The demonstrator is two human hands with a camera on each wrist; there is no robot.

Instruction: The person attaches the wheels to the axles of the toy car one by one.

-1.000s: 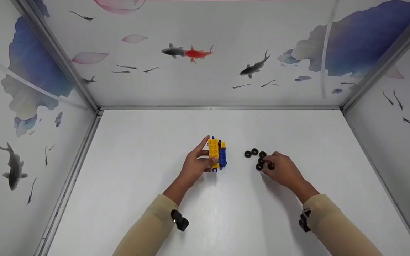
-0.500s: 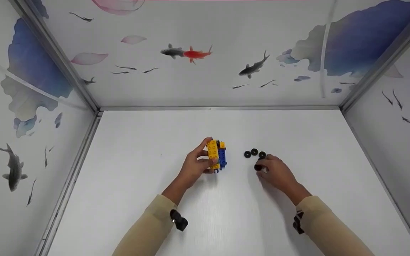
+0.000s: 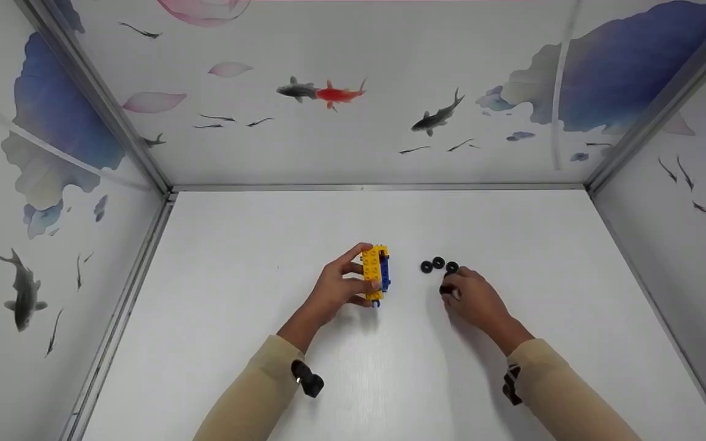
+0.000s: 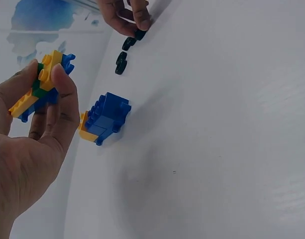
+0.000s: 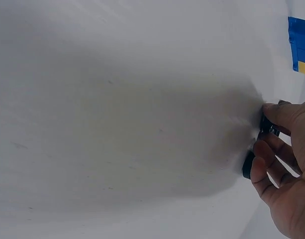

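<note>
Left hand (image 3: 336,289) gripping a yellow-and-blue brick assembly (image 3: 375,272); right hand (image 3: 474,296) pinching a black wheel (image 3: 446,289), three black wheels (image 3: 439,263) just beyond its fingertips, white table (image 3: 390,367) beneath

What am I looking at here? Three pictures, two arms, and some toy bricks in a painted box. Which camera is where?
No machine here: these are a person's two bare hands. The wide picture comes from a camera on the head, looking down at a white table walled with fish paintings. The other two come from cameras strapped to each wrist.

The left hand holds a yellow, blue and green brick assembly lifted off the table. A second blue and yellow brick block lies on the table beside it, clearest in the left wrist view.

The right hand pinches a small black wheel. More black wheels lie loose just beyond its fingertips.
</note>
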